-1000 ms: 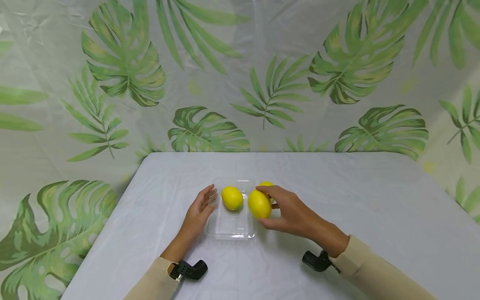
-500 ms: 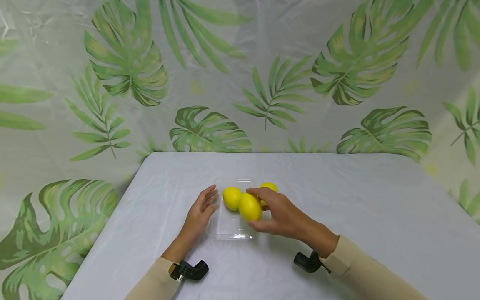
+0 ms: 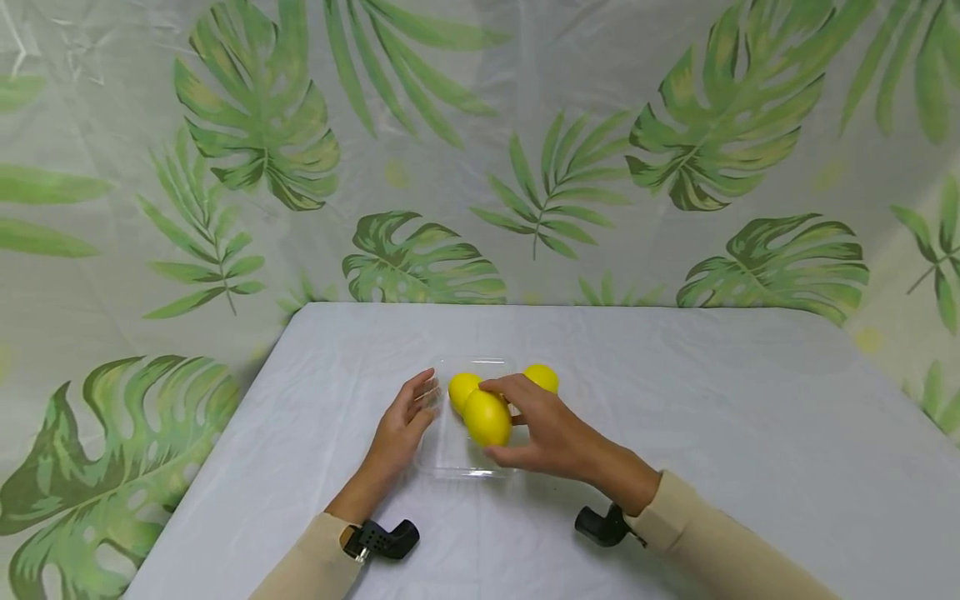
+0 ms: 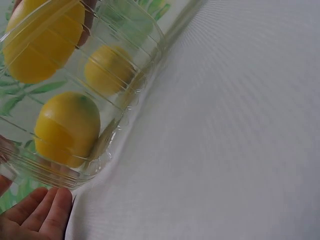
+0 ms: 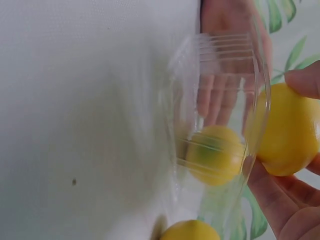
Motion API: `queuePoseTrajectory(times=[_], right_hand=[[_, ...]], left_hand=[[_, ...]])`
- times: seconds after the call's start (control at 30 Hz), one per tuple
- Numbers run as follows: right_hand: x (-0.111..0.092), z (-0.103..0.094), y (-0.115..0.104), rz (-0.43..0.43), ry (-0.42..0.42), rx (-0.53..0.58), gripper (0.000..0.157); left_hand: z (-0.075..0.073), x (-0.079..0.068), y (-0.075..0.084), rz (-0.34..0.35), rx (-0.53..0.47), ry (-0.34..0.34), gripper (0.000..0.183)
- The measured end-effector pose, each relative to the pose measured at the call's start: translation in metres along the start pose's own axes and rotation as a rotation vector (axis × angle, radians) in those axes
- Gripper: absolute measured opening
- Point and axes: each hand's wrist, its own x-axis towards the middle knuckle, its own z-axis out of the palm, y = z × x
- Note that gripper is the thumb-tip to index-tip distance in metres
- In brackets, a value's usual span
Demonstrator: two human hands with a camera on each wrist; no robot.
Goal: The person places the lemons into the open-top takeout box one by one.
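Observation:
A clear plastic container stands on the white-covered table, with one lemon inside toward its back. My right hand holds a second lemon between thumb and fingers, above the container. That held lemon is level with the rim in the right wrist view. Beside the container's left wall is my left hand, fingers fairly straight; whether they touch the plastic I cannot tell. Through the clear walls in the left wrist view, the lemon inside shows a greenish patch.
A third lemon lies on the table just right of the container's back corner, partly behind my right hand. White cloth covers the table. A leaf-patterned sheet hangs behind its far edge.
My right hand has carried its lemon leftward from the container's right side to over its middle, now partly covering the lemon inside. The left hand stays in place.

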Motion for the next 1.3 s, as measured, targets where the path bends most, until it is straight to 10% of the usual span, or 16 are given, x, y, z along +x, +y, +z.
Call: queuePoseTrajectory(times=[1.3], right_hand=[[0.014, 0.025, 0.000, 0.032, -0.156, -0.017, 0.064]], left_hand=[[-0.001, 0.000, -0.002, -0.014, 0.017, -0.009, 0.053]])
